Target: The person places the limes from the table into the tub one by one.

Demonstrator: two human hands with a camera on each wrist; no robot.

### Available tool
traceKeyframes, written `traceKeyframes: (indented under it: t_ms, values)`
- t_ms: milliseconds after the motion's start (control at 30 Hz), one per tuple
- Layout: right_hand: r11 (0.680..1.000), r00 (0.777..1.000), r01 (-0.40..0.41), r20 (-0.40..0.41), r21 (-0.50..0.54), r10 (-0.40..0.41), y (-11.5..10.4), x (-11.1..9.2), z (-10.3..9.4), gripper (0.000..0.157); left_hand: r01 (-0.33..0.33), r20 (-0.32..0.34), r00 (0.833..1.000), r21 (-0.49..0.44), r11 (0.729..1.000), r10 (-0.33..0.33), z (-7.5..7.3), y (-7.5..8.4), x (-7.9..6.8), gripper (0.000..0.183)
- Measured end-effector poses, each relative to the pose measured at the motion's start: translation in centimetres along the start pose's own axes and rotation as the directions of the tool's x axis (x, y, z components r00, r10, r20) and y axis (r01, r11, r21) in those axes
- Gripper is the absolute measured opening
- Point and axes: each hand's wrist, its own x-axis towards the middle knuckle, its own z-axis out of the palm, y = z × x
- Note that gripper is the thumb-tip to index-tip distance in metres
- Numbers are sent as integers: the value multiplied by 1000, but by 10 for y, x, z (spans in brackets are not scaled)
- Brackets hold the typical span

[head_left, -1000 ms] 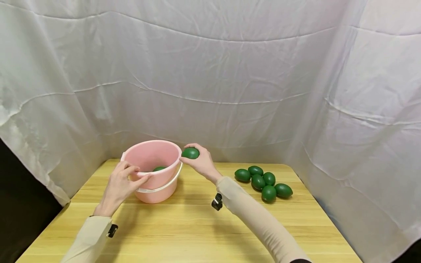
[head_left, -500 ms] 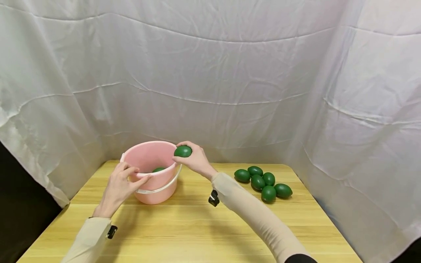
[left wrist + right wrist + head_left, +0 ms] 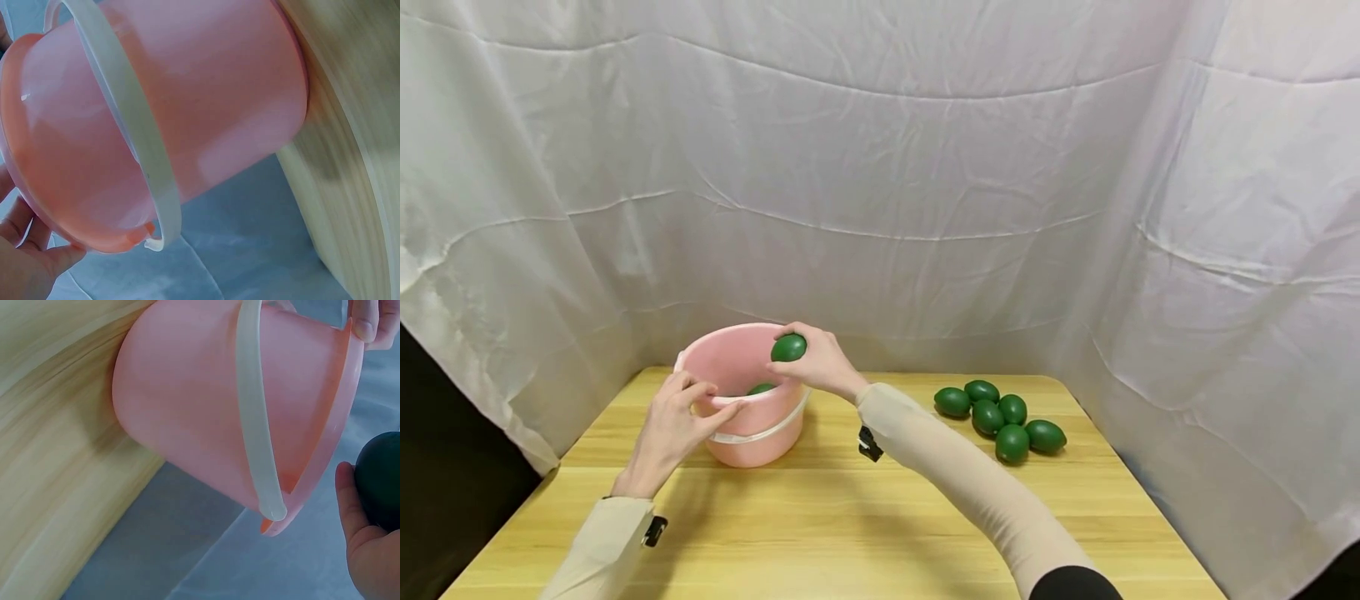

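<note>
A pink bucket (image 3: 752, 454) with a white handle (image 3: 134, 106) stands upright at the left of the table. My left hand (image 3: 672, 425) pinches its near-left rim, thumb outside and fingers over the edge. In my right hand (image 3: 823, 364) I grip a dark green avocado-shaped fruit (image 3: 789, 347), held over the bucket's right rim. The right wrist view shows this fruit just beyond the rim, with my thumb along its side. Another green fruit (image 3: 762, 388) lies inside the bucket, partly hidden by the near wall.
Several more green fruits (image 3: 988, 417) lie in a loose cluster on the right of the wooden table (image 3: 820, 533). White curtains (image 3: 880, 167) hang behind the table and along its sides.
My right hand has moved left with the green fruit, from outside the bucket's right rim to above its opening. The left hand stays at the rim.
</note>
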Motion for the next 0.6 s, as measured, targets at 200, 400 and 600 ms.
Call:
traceKeyframes:
  t_ms: [200, 400, 600]
  values:
    - [1000, 1000, 2, 1, -10, -2, -1, 8, 7, 41, -13, -17, 1000, 2, 1000, 13, 0, -2, -1, 33]
    - [1000, 1000, -23, -11, -18, 23, -4, 15, 14, 42, -5, -15, 1000, 8, 1000, 5, -1, -4, -3, 33]
    - [1000, 999, -29, -33, -6, 29, -6, 20, 23, 45, -1, -8, 1000, -4, 1000, 1, -3, -5, -2, 33]
